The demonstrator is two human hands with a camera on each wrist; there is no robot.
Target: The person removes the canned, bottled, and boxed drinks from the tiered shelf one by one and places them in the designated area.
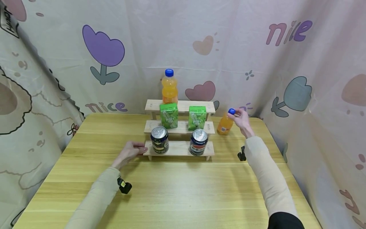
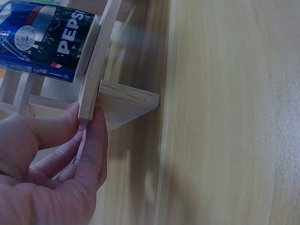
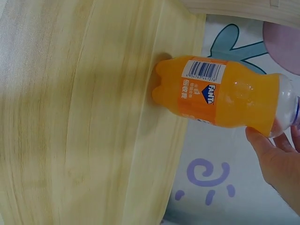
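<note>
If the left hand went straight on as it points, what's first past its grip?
Likely the left can on the bottom board, though depth makes it unclear how squarely the left hand would hit.

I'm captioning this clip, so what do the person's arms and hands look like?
The left hand and right hand are bare. The left sleeve and right sleeve are cream, the right meeting black material. A black left wrist device bears a yellow patch; the right wrist device is black.
</note>
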